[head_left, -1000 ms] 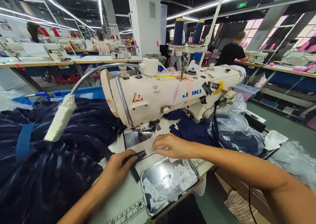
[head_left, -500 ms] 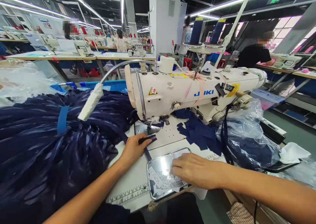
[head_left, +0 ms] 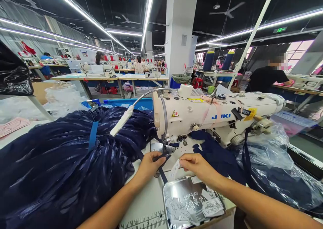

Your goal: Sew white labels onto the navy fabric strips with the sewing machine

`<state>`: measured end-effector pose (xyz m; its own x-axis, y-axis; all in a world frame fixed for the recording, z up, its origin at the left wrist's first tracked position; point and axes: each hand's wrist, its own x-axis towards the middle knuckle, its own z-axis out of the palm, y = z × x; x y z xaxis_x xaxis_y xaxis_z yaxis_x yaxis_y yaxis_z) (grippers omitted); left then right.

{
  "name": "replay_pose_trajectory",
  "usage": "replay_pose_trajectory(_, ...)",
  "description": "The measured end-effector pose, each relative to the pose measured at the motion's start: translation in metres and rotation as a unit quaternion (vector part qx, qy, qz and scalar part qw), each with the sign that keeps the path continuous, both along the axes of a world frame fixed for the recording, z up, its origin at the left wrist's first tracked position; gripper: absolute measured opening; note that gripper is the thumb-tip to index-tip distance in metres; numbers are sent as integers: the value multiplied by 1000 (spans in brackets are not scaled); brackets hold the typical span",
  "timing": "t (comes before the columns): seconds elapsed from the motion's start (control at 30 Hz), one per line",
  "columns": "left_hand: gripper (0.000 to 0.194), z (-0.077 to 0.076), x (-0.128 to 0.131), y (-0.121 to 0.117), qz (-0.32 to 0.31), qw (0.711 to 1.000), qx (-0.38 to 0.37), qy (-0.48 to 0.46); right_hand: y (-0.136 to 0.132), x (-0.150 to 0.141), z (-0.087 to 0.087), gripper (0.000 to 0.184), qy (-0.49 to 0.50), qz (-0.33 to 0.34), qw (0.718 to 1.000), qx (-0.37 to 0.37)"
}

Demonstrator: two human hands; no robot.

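Observation:
My left hand is closed on a dark navy fabric strap, just in front of the sewing machine's metal needle plate. Between the thumb and fingers of my right hand is a small white printed label. The label hangs close to the strap, with a gap between them. Below my right hand a shiny metal tray holds many loose white labels. The white sewing machine stands right behind both hands.
A big heap of navy strips, tied with a blue band, fills the left side. Navy fabric pieces and a clear plastic bag lie to the right. A lamp on a bendy neck hangs left of the machine head.
My right hand has risen out of the tray with a white label and moved toward the left hand. My left hand keeps hold of the navy strap. The camera view has tilted up.

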<state>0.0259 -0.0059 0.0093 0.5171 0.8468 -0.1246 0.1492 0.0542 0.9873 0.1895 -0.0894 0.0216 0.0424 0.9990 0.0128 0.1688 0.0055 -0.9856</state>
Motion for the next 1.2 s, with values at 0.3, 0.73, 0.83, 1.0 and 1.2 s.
replay_pose_trajectory(0.3,45,2,-5,0,-7,997,-57,-49,34,-38,-13,29,124,-114,985,35)
replay_pose_trajectory(0.73,36,3,-6,-3,38,998,-5,-42,40,-34,-16,33,113,-128,984,57)
replay_pose_trajectory(0.83,37,5,-6,-4,30,998,-26,-40,40,-30,-12,32,109,-96,989,37)
replay_pose_trajectory(1.0,42,7,-4,1,21,999,-18,-30,41,-32,-19,25,79,-95,990,64)
replay_pose_trajectory(1.2,40,9,-13,-1,-19,1000,1,13,39,0,-14,15,-132,-16,985,113)
